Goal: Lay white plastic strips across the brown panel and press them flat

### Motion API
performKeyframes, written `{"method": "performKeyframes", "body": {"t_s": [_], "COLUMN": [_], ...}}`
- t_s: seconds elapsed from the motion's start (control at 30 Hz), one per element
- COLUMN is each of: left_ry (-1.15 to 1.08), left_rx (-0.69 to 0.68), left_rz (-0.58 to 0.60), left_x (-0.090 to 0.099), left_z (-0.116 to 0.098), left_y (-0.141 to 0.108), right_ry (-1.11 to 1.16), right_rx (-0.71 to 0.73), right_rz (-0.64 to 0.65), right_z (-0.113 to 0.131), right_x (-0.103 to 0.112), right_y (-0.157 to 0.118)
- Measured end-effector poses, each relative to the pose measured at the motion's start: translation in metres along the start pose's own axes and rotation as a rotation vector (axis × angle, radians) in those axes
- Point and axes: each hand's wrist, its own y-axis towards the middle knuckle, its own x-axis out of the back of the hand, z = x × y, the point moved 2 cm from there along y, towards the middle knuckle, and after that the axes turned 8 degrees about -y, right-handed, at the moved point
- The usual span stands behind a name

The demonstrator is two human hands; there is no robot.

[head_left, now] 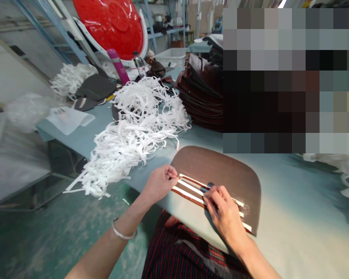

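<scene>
A brown panel (215,164) with rounded corners lies flat near the table edge in front of me. Several narrow white strips (192,188) run across its near part, side by side, with reddish-brown lines between them. My left hand (161,184), a bangle on its wrist, is closed in a pinch at the left end of the middle strip. Over the strips further right is my right hand (223,205), its thumb and fingers pressed together at the same strip. The right fingers hide part of the strips, and a small dark spot shows just behind them.
A big tangle of white paper-like strips (128,139) covers the table's left side and hangs over its edge. Behind stands a stack of dark brown panels (200,97). A pink cylinder (118,66), a bottle (139,64) and a red basin (113,27) are further back. The upper right is pixelated.
</scene>
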Motion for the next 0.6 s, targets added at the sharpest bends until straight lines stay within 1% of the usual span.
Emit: {"method": "performKeyframes", "body": {"t_s": [0.1,0.4,0.6], "left_ry": [0.067,0.093,0.112], "left_rx": [-0.023,-0.029,-0.056], "left_rz": [-0.029,-0.034,-0.038], "left_x": [-0.0018,-0.0040,-0.0059], "left_z": [0.0083,0.0079,0.0090], "left_y": [-0.0013,-0.0017,-0.0035], "right_ry": [-0.021,-0.068,-0.148], "right_rx": [0.020,0.026,0.050], "right_rz": [0.011,0.000,0.046], "right_z": [-0.0009,-0.0010,-0.0012], "right_x": [-0.0009,-0.0030,-0.0040], "right_y": [-0.0017,-0.0020,-0.0032]}}
